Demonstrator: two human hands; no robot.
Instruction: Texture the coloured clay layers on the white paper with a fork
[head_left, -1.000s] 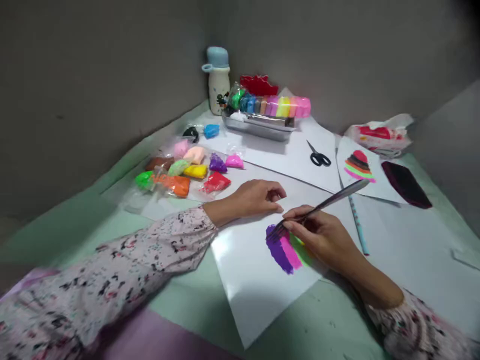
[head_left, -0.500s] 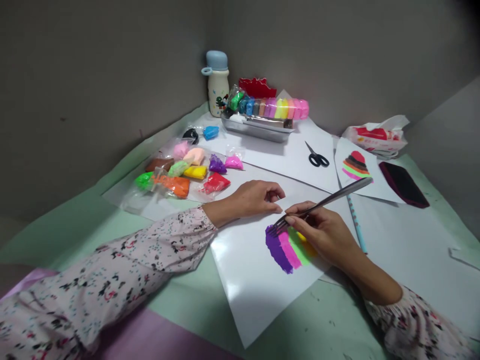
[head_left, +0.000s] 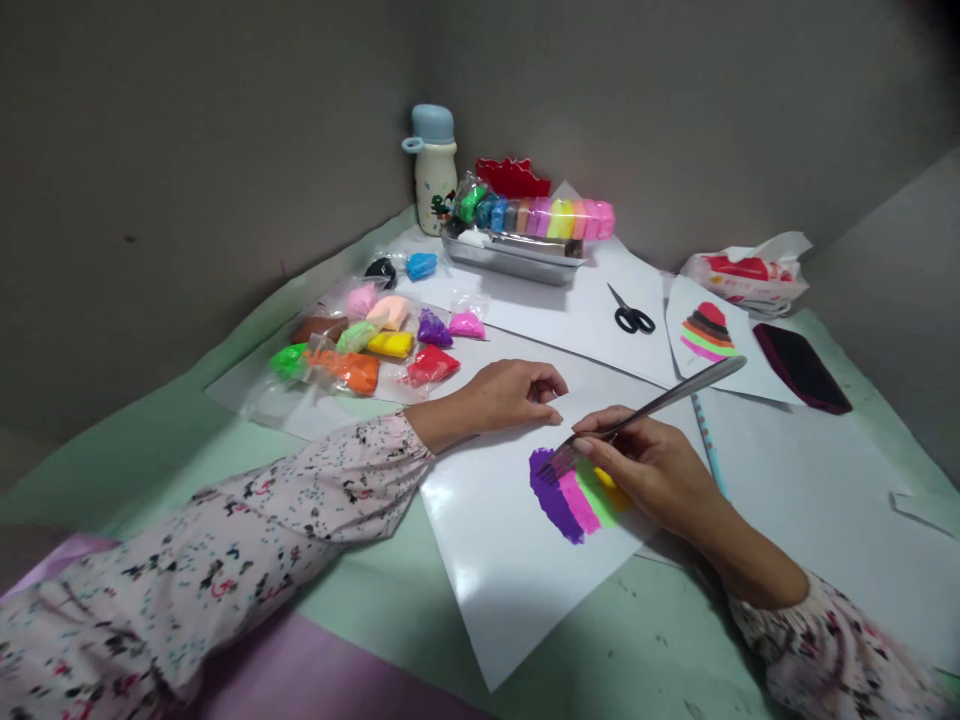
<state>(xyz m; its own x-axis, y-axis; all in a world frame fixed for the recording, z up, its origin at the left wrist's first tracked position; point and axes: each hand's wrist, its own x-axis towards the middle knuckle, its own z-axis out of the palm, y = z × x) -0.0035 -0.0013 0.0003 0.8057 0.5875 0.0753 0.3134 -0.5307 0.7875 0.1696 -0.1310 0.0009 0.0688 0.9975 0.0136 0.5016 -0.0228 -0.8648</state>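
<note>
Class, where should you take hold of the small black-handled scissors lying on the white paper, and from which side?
Grip the black-handled scissors by the two finger loops, coming from the near side: they lie flat and closed, loops toward the person, blade tips pointing away toward the metal tray.

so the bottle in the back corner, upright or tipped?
Upright: bottle stands on its base, blue cap on top, beside the metal tray.

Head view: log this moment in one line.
right hand: grips fork, tines on purple clay | left hand: rests on white sheet
</note>
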